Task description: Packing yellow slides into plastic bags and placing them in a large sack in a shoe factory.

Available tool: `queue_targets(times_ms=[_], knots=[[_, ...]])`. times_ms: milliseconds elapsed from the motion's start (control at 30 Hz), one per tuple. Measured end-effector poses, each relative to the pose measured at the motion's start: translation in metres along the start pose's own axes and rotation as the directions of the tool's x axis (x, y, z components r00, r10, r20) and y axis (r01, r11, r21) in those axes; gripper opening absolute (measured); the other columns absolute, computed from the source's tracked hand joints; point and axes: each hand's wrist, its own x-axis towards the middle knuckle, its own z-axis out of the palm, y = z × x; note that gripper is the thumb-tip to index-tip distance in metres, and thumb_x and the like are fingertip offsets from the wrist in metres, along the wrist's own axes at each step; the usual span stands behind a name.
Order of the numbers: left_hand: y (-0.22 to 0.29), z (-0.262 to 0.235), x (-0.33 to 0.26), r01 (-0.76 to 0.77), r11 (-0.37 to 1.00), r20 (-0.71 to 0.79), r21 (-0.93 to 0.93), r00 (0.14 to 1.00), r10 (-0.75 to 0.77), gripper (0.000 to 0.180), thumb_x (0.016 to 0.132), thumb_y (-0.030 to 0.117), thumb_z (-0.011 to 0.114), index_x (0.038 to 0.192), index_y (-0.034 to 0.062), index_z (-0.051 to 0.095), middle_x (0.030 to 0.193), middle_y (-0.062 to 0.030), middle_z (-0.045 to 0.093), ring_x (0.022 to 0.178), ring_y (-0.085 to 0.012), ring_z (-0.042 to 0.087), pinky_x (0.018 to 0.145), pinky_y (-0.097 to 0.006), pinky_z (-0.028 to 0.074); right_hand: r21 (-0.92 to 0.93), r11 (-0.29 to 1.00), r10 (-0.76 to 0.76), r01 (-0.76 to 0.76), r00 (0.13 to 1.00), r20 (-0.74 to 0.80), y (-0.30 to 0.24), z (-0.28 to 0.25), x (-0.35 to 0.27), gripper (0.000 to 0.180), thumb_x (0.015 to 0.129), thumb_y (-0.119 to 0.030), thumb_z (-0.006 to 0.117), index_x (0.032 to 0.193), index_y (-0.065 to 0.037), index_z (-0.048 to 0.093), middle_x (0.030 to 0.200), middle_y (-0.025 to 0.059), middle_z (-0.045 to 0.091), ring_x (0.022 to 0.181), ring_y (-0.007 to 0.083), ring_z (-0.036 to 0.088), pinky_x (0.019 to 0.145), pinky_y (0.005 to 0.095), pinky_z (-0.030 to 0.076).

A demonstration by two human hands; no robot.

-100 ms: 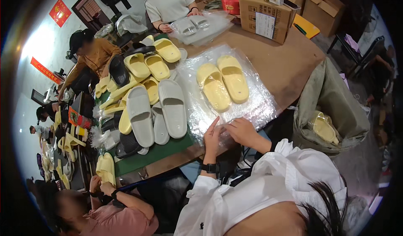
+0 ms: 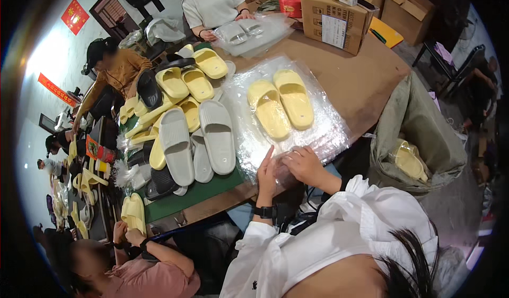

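Hardly anything has shifted vs. the earlier frame — both hands sit at the same near edge of the clear plastic bag (image 2: 286, 123), and the pair of yellow slippers (image 2: 281, 107) lies inside it as before, side by side, toes pointing away from the person.

Left hand (image 2: 266, 171) stands edge-up against the bag's near edge, fingers straight and held together, touching the film. Right hand (image 2: 303, 162) lies just beside it, fingers curled down onto the same edge; whether they actually pinch the plastic can't be told. A black wristband sits on the left wrist.

Around the bag, all on the brown table (image 2: 366, 80): two grey slippers (image 2: 196, 136) lie just left of it on a green mat, w/ a heap of yellow slippers (image 2: 185, 80) beyond those. Past the bag's far edge, a co-worker's hands rest on another bagged grey pair (image 2: 244, 31). A cardboard box (image 2: 331, 16) stands beyond the bag to the right. Right of the bag, off the table's edge, an open grey sack (image 2: 419, 133) holds a bagged yellow slipper — nothing lies across the bag itself.
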Motion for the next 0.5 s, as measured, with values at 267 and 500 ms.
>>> queue_targets(times_ms=[267, 500], knots=[[-0.014, -0.023, 0.003, 0.027, 0.992, 0.118, -0.127, 0.993, -0.012, 0.051, 0.084, 0.012, 0.047, 0.13, -0.0056, 0.038, 0.118, -0.0165, 0.054, 0.105, -0.0227, 0.056, 0.09, -0.03, 0.046, -0.238, 0.97, -0.098, 0.041, 0.967, -0.235, -0.013, -0.013, 0.003, 0.016, 0.073, -0.014, 0.062, 0.089, -0.012, 0.064, 0.121, 0.0038, 0.054, 0.118, 0.0257, 0.044, 0.1, 0.0461, 0.03], [-0.012, -0.006, 0.002, -0.013, 0.996, 0.024, 0.084, 1.0, 0.011, 0.058, 0.069, -0.015, 0.037, 0.126, -0.0056, 0.045, 0.114, -0.0128, 0.056, 0.104, -0.0172, 0.055, 0.088, -0.025, 0.044, -0.043, 0.994, -0.108, 0.105, 0.991, -0.074, 0.003, 0.006, 0.0, 0.018, 0.075, -0.011, 0.061, 0.092, -0.006, 0.06, 0.112, 0.0082, 0.059, 0.109, 0.0253, 0.053, 0.098, 0.046, 0.035]])
